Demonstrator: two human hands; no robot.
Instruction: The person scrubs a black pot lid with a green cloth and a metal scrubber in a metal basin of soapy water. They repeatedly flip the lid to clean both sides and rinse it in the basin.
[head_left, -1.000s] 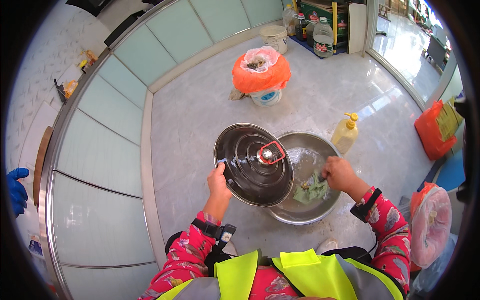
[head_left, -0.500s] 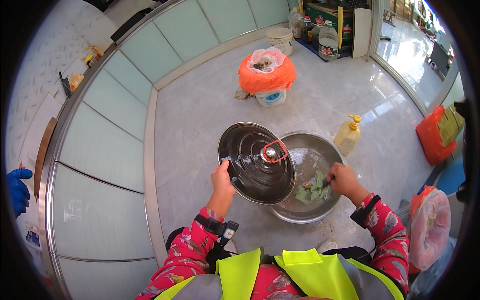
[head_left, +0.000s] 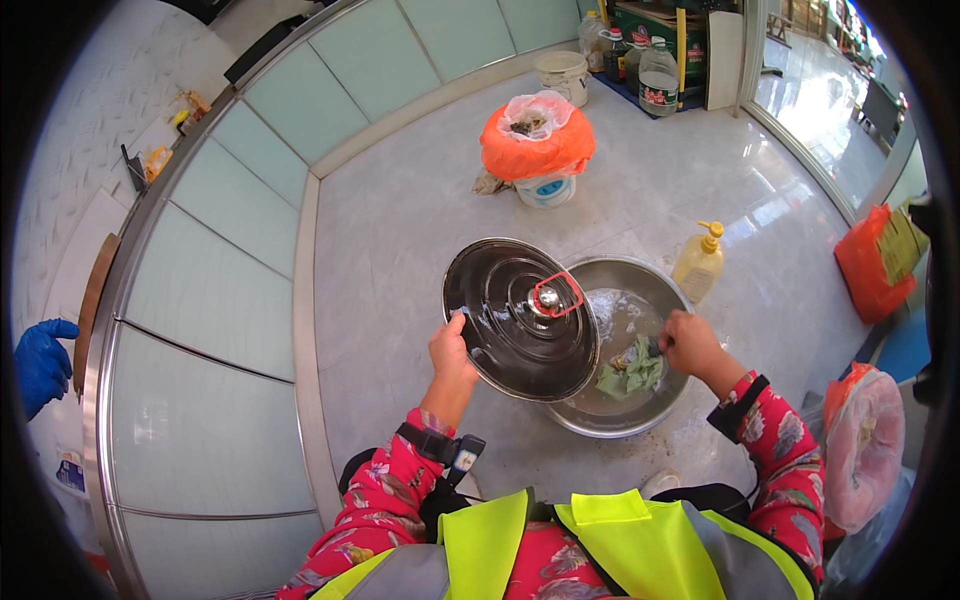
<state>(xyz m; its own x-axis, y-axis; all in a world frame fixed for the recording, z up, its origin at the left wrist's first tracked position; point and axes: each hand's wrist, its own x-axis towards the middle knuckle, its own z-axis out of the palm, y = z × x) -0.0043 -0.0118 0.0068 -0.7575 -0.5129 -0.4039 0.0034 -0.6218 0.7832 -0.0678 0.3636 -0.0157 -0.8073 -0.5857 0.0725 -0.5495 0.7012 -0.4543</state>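
Note:
My left hand (head_left: 452, 360) grips the rim of a round dark metal pot lid (head_left: 495, 345). The lid is tilted over the left part of a wide steel basin (head_left: 655, 285), its knob and red loop handle (head_left: 557, 296) facing up. Over the basin's right side, the fingers of my right hand (head_left: 692, 345) are closed at the edge of a crumpled light green cloth (head_left: 630, 370). What lies right inside those fingers is partly hidden. Shallow cloudy, sudsy water covers the basin floor.
A yellow pump bottle (head_left: 698, 264) stands beside the basin. Farther off is a bucket lined with an orange bag (head_left: 537, 150). Glass-fronted cabinets (head_left: 205, 360) run along the left, where a blue-gloved hand (head_left: 42, 362) shows. A bagged bin (head_left: 865, 450) stands at right.
The lid and both hands keep nearly the same pose, with the view shifted slightly. The blue-gloved hand at the far left has moved a little into view.

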